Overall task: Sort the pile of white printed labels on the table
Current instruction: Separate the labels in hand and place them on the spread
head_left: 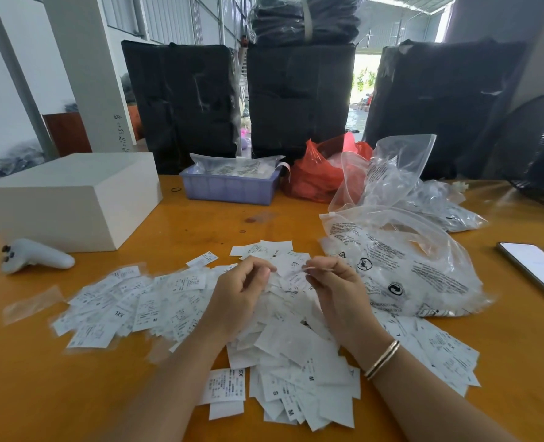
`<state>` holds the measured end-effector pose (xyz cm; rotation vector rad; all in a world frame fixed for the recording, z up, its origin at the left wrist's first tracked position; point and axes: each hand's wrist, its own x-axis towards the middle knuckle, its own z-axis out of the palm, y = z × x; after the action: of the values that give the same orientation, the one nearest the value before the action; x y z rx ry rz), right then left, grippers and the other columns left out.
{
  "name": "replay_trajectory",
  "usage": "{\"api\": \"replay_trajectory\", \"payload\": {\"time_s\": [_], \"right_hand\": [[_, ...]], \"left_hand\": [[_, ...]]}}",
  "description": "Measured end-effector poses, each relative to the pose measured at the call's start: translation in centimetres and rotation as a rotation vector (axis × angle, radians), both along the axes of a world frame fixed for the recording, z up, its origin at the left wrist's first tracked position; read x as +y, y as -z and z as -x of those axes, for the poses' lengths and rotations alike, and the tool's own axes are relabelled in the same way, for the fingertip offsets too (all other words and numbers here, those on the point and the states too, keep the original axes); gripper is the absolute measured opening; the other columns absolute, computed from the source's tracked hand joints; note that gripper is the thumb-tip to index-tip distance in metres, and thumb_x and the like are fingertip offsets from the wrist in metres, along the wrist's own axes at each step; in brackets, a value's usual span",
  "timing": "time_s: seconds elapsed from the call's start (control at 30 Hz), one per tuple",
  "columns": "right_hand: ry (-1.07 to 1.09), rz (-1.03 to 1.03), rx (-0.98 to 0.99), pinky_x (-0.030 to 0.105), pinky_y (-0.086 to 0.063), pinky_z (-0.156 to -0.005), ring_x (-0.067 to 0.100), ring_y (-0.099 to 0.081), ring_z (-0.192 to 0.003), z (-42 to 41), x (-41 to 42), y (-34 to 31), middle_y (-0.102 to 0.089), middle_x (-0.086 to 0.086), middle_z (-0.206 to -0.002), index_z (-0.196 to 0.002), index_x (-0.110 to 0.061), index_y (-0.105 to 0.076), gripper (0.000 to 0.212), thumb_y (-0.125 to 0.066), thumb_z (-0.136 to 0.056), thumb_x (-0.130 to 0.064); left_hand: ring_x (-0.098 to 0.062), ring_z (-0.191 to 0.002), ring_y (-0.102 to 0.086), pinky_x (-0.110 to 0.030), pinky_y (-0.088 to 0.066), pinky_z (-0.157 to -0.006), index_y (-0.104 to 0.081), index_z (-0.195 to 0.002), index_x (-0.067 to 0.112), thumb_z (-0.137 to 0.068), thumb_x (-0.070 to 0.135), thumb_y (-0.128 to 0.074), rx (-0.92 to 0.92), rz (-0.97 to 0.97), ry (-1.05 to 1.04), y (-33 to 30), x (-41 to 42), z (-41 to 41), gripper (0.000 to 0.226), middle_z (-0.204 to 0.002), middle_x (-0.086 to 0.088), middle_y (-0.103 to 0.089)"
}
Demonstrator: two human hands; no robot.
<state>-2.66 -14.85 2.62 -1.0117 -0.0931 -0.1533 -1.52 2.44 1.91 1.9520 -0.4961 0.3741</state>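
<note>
A wide pile of white printed labels (155,301) lies spread over the orange table (25,387), with size letters such as XXL, S and M showing. My left hand (243,293) and my right hand (334,285) hover over the middle of the pile, fingers curled. Between them they pinch a small white label (291,266), the left at its left edge, the right at its right edge. More labels lie under my wrists and toward the front edge.
A white box (73,199) and a white controller (38,255) stand at the left. A lilac tray (229,186), a red bag (315,173) and clear printed plastic bags (404,266) lie behind and right. A phone (538,266) rests at far right.
</note>
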Motion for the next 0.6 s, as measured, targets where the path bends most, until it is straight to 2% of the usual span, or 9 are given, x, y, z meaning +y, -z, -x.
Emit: {"api": "replay_trajectory", "payload": {"time_s": [0.03, 0.1, 0.2, 0.3, 0.37, 0.43, 0.53, 0.6], "right_hand": [[-0.008, -0.016, -0.009, 0.022, -0.049, -0.073, 0.014, -0.063, -0.081, -0.05, 0.04, 0.00, -0.068, 0.000, -0.080, -0.054, -0.016, -0.068, 0.045, -0.049, -0.082, 0.015], [-0.025, -0.034, -0.020, 0.023, -0.053, -0.074, 0.014, -0.066, -0.085, -0.07, 0.23, 0.06, -0.069, 0.002, -0.089, -0.048, -0.015, -0.066, 0.042, -0.053, -0.078, 0.012], [-0.048, 0.016, -0.035, 0.023, -0.055, -0.076, 0.021, -0.067, -0.089, 0.08, 0.40, 0.20, -0.069, 0.009, -0.092, -0.060, -0.015, -0.074, 0.024, -0.060, -0.073, 0.000], [-0.067, 0.098, -0.062, 0.021, -0.053, -0.076, 0.021, -0.070, -0.089, 0.15, 0.34, 0.49, -0.073, 0.008, -0.092, -0.080, -0.015, -0.078, 0.040, -0.046, -0.090, 0.006], [-0.053, 0.116, -0.067, 0.021, -0.053, -0.075, 0.023, -0.070, -0.088, 0.20, 0.38, 0.55, -0.073, 0.007, -0.092, -0.080, -0.015, -0.078, 0.046, -0.041, -0.093, 0.008], [-0.014, 0.160, -0.069, 0.021, -0.053, -0.073, 0.023, -0.070, -0.084, 0.30, 0.48, 0.44, -0.072, 0.006, -0.090, -0.077, -0.016, -0.078, 0.047, -0.042, -0.091, 0.010], [0.034, 0.193, -0.046, 0.023, -0.055, -0.068, 0.022, -0.069, -0.078, 0.38, 0.50, 0.36, -0.072, 0.008, -0.087, -0.076, -0.017, -0.078, 0.047, -0.044, -0.089, 0.012], [0.081, 0.217, -0.028, 0.023, -0.055, -0.062, 0.025, -0.070, -0.074, 0.37, 0.53, 0.37, -0.071, 0.014, -0.087, -0.078, -0.017, -0.078, 0.047, -0.043, -0.089, 0.013]], "left_hand": [[-0.004, -0.045, -0.038, -0.015, -0.029, -0.044, -0.061, -0.092, 0.032, -0.098, 0.024, -0.049, 0.005, 0.005, 0.005, -0.03, -0.01, 0.01, 0.016, -0.054, 0.014, -0.048], [-0.003, -0.048, -0.038, -0.014, -0.031, -0.044, -0.059, -0.094, 0.030, -0.096, 0.027, -0.052, 0.021, 0.031, 0.007, -0.17, 0.05, 0.00, 0.009, -0.054, 0.017, -0.046], [-0.002, -0.049, -0.038, -0.013, -0.032, -0.045, -0.059, -0.097, 0.024, -0.094, 0.029, -0.054, 0.041, 0.085, 0.022, -0.49, 0.21, 0.06, 0.008, -0.054, 0.017, -0.043], [-0.002, -0.049, -0.036, -0.012, -0.032, -0.047, -0.058, -0.097, 0.019, -0.095, 0.033, -0.053, 0.068, 0.145, 0.039, -0.84, 0.32, 0.26, 0.016, -0.057, 0.015, -0.041], [-0.002, -0.050, -0.038, -0.012, -0.033, -0.050, -0.058, -0.097, 0.016, -0.095, 0.037, -0.046, 0.079, 0.169, 0.054, -0.95, 0.43, 0.41, 0.025, -0.057, 0.019, -0.045], [0.000, -0.053, -0.041, -0.010, -0.034, -0.054, -0.058, -0.093, 0.014, -0.091, 0.032, -0.042, 0.084, 0.179, 0.057, -0.95, 0.48, 0.43, 0.024, -0.058, 0.022, -0.048], [-0.001, -0.056, -0.042, -0.012, -0.037, -0.054, -0.056, -0.083, 0.018, -0.095, 0.014, -0.053, 0.074, 0.150, 0.027, -0.72, 0.52, 0.27, 0.014, -0.059, 0.019, -0.048], [-0.001, -0.058, -0.043, -0.013, -0.039, -0.055, -0.056, -0.081, 0.018, -0.093, 0.014, -0.058, 0.058, 0.138, 0.014, -0.49, 0.50, 0.06, 0.013, -0.060, 0.017, -0.050]]}}
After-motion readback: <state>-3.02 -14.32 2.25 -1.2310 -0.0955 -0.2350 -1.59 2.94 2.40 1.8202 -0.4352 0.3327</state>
